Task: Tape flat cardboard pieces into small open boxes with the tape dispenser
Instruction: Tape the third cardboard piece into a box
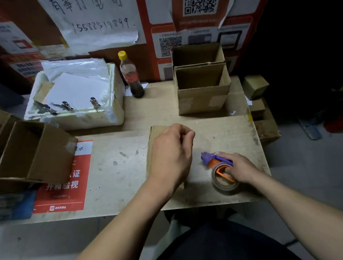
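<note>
My right hand grips the tape dispenser on the table. My left hand, fingers curled, lies over a flat cardboard piece just left of it; I cannot tell if it pinches it. Beyond stand two open boxes.

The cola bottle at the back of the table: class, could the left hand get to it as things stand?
Probably yes. The left hand lies over the flat cardboard, apparently holding nothing, and bare tabletop runs from it to the bottle. The foam box sits off to the side.
</note>
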{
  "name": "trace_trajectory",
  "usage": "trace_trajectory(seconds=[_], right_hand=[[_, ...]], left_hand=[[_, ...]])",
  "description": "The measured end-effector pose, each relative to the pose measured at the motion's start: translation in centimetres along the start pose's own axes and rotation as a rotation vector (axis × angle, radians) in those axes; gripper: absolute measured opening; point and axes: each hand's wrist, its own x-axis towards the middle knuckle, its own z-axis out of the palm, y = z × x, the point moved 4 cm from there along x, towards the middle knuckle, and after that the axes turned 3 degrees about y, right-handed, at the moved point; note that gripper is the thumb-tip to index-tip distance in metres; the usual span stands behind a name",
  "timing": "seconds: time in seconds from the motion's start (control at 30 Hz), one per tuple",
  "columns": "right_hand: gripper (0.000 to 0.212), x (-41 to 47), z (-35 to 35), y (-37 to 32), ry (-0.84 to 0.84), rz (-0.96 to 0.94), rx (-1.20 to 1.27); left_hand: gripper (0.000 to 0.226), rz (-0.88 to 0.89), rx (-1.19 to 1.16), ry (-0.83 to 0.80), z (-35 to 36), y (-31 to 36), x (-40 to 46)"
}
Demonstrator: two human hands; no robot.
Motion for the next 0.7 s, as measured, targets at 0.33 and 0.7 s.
trace_trajectory(seconds=[0.33, 0.7], right_hand=[[0.037, -5.2, -4.3, -13.7, -0.130, -0.474, 0.828], [0.012, -5.3, 1.2, -11.9, -0.157, 0.072, 1.121]], left_hand=[[0.011, -0.161, -0.183, -0.019, -0.5, -3.1, -0.6], [0.022, -0.204, 0.119, 0.107, 1.3, -8.5, -2.8]])
